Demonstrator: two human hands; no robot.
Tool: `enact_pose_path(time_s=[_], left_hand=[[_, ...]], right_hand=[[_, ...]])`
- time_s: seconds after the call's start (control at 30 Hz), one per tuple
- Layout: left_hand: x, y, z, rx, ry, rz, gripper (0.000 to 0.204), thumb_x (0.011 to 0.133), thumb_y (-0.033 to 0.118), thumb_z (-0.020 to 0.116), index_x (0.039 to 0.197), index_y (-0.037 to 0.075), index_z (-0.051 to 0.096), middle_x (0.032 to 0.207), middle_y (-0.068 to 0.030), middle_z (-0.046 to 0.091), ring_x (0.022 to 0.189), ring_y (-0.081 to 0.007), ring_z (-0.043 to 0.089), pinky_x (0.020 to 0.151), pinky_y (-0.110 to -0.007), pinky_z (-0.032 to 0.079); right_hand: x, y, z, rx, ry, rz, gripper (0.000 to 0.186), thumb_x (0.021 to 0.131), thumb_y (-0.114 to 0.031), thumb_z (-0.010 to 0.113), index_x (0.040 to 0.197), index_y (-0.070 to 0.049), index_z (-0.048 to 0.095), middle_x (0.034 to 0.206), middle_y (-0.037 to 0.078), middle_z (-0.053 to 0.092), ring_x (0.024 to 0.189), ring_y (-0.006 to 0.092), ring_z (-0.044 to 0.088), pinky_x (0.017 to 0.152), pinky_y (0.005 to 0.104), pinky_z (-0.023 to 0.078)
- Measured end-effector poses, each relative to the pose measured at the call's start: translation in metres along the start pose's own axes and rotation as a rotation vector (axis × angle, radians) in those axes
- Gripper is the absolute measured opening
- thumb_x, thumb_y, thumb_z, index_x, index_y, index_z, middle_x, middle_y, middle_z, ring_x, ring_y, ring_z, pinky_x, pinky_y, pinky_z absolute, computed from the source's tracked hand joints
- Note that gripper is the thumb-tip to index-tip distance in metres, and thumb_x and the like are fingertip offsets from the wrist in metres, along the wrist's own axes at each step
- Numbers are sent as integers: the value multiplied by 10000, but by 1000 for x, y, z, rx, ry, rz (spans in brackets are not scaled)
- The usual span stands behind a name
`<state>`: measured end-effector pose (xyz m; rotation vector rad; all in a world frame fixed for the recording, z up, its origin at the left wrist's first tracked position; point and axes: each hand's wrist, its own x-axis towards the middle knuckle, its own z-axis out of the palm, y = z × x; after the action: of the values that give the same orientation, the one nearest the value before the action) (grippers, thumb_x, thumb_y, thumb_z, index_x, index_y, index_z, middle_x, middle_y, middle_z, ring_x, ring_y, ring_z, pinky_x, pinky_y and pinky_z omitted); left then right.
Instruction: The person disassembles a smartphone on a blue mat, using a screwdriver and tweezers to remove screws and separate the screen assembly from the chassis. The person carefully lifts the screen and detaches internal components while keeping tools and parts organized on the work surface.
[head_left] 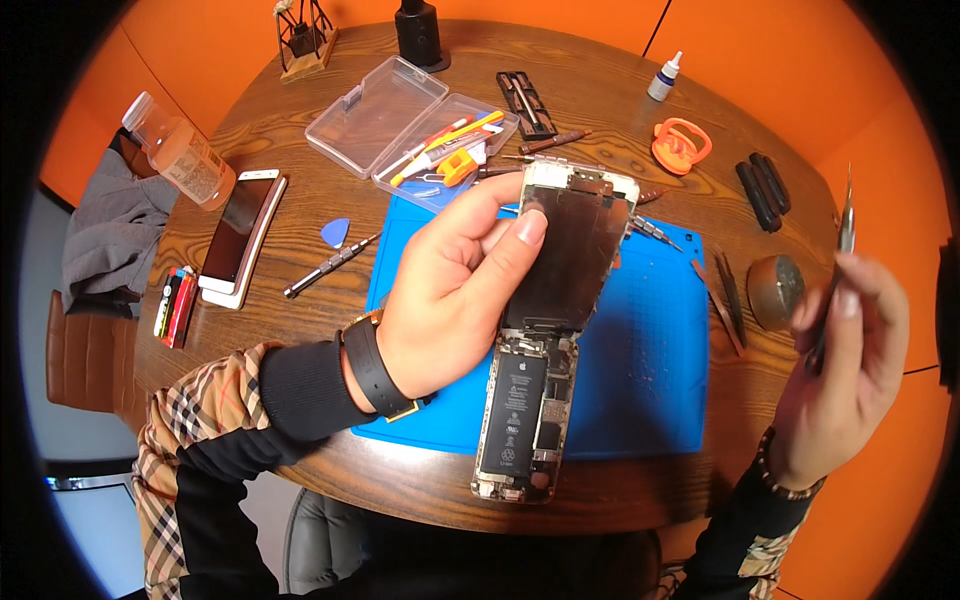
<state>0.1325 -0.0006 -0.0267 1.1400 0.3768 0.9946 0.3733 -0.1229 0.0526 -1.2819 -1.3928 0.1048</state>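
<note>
My left hand [455,275] grips an opened smartphone [515,415] by its raised screen assembly [565,255], thumb on the dark back plate and fingers behind it. The lower half shows a black battery and bare circuit parts, and hangs over the table's near edge. The two halves meet at a hinge-like joint. Off to the right, my right hand [845,370] holds up a slim precision screwdriver [847,235], its thin silver tip pointing upward and its dark handle between the fingers. It is well apart from the phone. A blue work mat [640,390] lies beneath the phone.
At the left are a white phone [240,235], a plastic bottle [185,155], lighters [177,308], a blue pick [335,232] and another screwdriver [333,265]. Behind stands an open clear tool case [375,115]. An orange suction cup [680,145], tweezers [731,295] and a round tin [775,290] lie right.
</note>
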Motion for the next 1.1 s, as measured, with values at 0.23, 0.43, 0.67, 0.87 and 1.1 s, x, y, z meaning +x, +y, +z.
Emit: enact_pose_path(time_s=[0.23,0.43,0.67,0.87,1.1], left_hand=[[-1,-1,-1,39,-22,38,450,1127,49,488,1561,-7,381,1239,-134,728,1080,-150,719,927,-296,599],[2,-2,-2,104,-92,85,624,1082,-45,505,1649,25,253,1429,-162,638,1263,-190,655,1077,-338,531],[5,-8,-2,167,-161,135,751,1054,-77,533,1693,92,176,1411,-179,647,1226,-210,685,1031,-343,579],[-1,-9,2,217,-127,164,760,1053,-77,538,1695,94,171,1410,-176,648,1227,-203,682,1031,-335,577],[1,-8,4,225,-110,167,770,1051,-77,545,1698,97,165,1408,-172,649,1229,-195,680,1031,-326,576]], right_hand=[[11,11,36,522,-97,-47,452,1116,-154,517,1528,-4,407,1305,241,695,953,216,727,838,314,544],[-4,10,46,419,56,45,430,1099,-134,599,1480,39,500,1165,199,749,898,188,716,774,291,546],[-7,25,56,105,172,-206,403,1064,-126,669,1398,88,600,1109,196,750,919,210,719,782,304,574],[-18,14,76,85,172,-213,586,1007,13,693,1497,86,380,1117,289,757,982,295,779,902,376,643],[1,17,95,21,133,-494,637,1002,92,649,1543,98,313,1078,315,752,1027,314,766,945,384,614]])
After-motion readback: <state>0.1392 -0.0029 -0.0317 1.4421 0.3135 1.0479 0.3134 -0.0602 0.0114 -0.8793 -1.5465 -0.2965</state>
